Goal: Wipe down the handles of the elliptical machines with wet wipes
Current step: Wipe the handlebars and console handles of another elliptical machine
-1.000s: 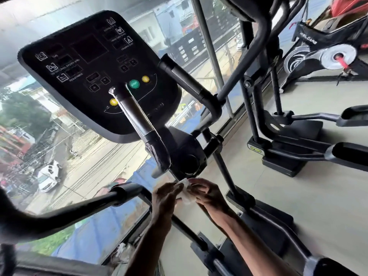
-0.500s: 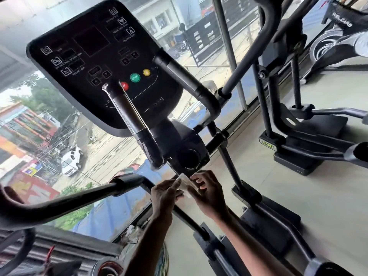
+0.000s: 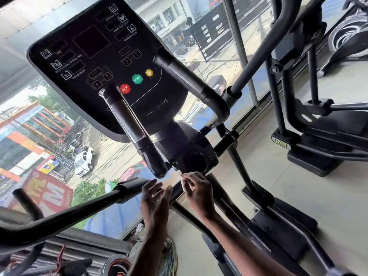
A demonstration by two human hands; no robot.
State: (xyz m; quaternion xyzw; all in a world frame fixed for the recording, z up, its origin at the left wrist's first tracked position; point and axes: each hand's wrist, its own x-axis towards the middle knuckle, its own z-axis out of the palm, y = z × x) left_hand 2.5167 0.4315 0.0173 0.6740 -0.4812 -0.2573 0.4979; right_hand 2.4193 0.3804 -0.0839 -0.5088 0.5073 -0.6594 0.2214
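Note:
I stand at a black elliptical with a dark console (image 3: 95, 62) above me. Two fixed handles jut toward me: the left one (image 3: 129, 126) with a shiny metal strip, the right one (image 3: 191, 82) curved. A long moving handle (image 3: 83, 210) sweeps across the lower left. Below the console's hub, my right hand (image 3: 199, 192) pinches a small white wet wipe (image 3: 186, 183) between its fingers. My left hand (image 3: 155, 198) is beside it, fingers spread and holding nothing, just in front of the moving handle's joint.
A second elliptical (image 3: 310, 140) stands to the right on the pale floor, with another machine (image 3: 346, 36) behind it. A large window (image 3: 59, 152) fills the front and looks down on a street. Cables and clutter (image 3: 119, 263) lie at the bottom left.
Both hands held the wipe together earlier. My left hand has let go and spread its fingers, and the wipe stays in my right hand. My view has tilted up and closer to the console.

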